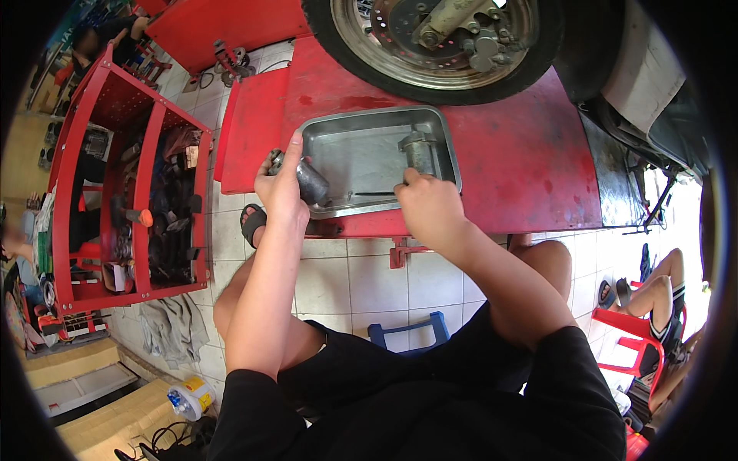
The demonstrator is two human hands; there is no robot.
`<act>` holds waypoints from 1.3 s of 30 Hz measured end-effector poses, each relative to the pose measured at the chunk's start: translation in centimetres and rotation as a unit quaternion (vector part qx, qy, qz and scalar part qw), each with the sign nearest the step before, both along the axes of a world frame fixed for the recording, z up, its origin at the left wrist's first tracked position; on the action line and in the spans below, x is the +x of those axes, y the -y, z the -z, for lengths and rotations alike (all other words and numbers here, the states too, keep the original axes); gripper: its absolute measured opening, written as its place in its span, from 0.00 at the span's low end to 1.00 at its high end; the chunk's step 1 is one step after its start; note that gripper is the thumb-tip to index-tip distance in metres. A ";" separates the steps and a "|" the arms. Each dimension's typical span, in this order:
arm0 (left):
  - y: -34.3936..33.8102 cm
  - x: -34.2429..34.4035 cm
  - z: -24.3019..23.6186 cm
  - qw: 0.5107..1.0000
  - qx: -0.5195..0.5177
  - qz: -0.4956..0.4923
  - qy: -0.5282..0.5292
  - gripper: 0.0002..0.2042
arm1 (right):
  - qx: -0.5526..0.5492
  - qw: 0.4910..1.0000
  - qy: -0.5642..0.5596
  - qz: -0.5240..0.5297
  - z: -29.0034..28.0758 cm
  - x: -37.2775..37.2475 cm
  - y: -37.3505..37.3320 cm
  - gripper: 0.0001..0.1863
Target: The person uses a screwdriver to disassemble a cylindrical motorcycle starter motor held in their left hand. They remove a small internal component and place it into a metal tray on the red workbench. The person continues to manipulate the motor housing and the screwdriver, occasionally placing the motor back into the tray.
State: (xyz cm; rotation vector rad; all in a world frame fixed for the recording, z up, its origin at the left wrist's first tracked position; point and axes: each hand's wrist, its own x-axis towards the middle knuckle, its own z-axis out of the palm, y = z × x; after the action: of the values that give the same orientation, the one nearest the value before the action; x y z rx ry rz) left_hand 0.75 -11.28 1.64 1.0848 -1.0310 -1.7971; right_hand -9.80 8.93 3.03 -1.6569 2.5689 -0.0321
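My left hand [283, 184] is wrapped round a dark metal cylinder [313, 183], like a small motor body, over the left side of a shallow steel tray [377, 115]. Its thumb points up and away, and the cylinder tilts down into the tray. My right hand [432, 206] is closed at the tray's near right edge. From its fingers a thin dark rod [373, 194] runs left across the tray; the rod's kind cannot be made out. Just beyond that hand, a grey metal cylinder with a flanged end [419, 151] lies in the tray, its near end partly hidden by the fingers.
The tray rests on a red bench [523, 169]. A motorcycle wheel [453, 88] stands right behind it. On the left is a red tool rack [142, 177]. A blue stool [411, 332] is beneath me. A person's legs [657, 300] show beside a red chair [630, 338] at right.
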 end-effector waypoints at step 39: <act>-0.8 -0.3 0.1 0.922 0.252 0.175 -0.238 0.24 | -0.253 0.898 0.341 0.112 -0.8 -2.9 -2.0 0.15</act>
State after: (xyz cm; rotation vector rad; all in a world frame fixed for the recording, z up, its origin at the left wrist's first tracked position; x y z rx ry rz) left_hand 0.40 -10.47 1.54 0.6974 -0.4901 -2.5485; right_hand -12.74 10.96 3.79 -1.1248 2.2476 -1.1592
